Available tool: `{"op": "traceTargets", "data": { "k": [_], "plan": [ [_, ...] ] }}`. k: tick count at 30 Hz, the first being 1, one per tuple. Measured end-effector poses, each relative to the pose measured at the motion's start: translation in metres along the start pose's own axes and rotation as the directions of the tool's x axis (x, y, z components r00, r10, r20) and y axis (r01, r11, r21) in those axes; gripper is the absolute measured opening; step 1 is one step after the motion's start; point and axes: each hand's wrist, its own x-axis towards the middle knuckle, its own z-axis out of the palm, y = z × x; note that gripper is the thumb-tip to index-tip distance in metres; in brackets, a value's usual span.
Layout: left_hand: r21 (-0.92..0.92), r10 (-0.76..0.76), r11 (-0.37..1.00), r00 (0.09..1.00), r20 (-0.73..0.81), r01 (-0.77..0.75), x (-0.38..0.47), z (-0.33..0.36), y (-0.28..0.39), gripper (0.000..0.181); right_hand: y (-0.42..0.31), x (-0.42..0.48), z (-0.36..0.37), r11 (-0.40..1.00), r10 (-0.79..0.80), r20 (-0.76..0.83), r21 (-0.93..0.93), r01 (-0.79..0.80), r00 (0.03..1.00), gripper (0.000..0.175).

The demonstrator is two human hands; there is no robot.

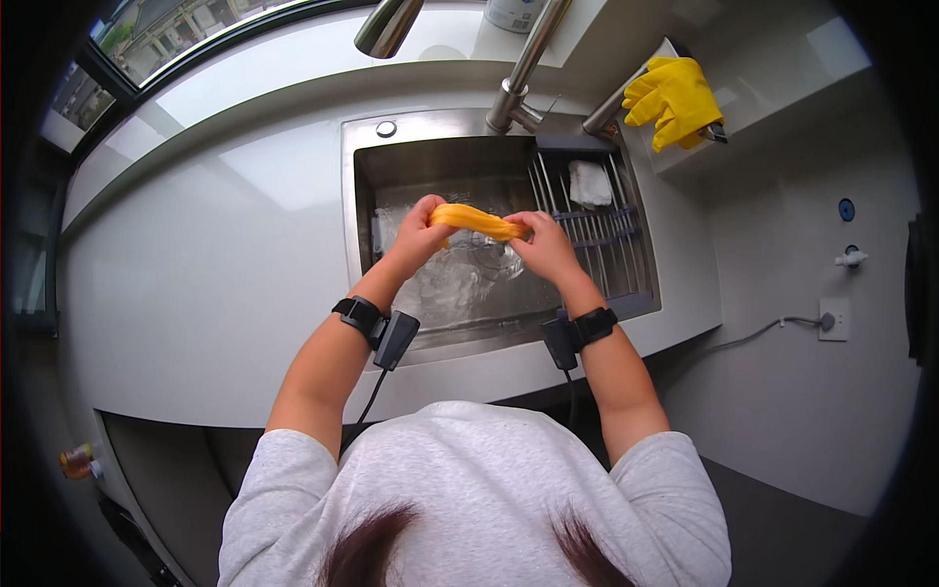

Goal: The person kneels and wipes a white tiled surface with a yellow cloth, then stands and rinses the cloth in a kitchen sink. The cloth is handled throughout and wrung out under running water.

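A twisted orange cloth stretches between my two hands, above the basin of a stainless steel sink. My left hand grips its left end, and a short piece of it hangs below the fingers. At the other end, the fingers of my right hand pinch the cloth. Rippling water lies in the basin beneath. On the sink's right side, a folded white cloth rests on a metal drying rack.
Behind the sink stands a metal faucet with its spout head high at the left. Yellow rubber gloves hang on a holder at the back right. A plugged cable runs along the right wall. Windows line the back left.
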Motion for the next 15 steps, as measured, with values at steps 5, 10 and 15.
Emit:
{"op": "traceTargets", "data": {
  "k": [5,10,15],
  "plan": [
    [0.402,0.337,0.865,0.941,-0.021,-0.301,0.003,0.014,0.005,0.021,0.019,0.003,0.076,0.968,-0.121,-0.155,-0.236,0.082,0.98,0.052],
    [-0.011,0.064,0.998,0.998,-0.028,-0.064,-0.002,0.023,0.006,0.028,-0.002,0.022,0.117,0.952,-0.076,-0.159,0.283,0.119,0.984,0.06],
    [-0.4,-0.034,0.916,0.996,-0.081,-0.001,-0.003,0.006,0.008,0.027,-0.018,0.016,0.107,0.893,0.098,0.038,0.437,-0.104,0.994,0.045]
  ]
}}
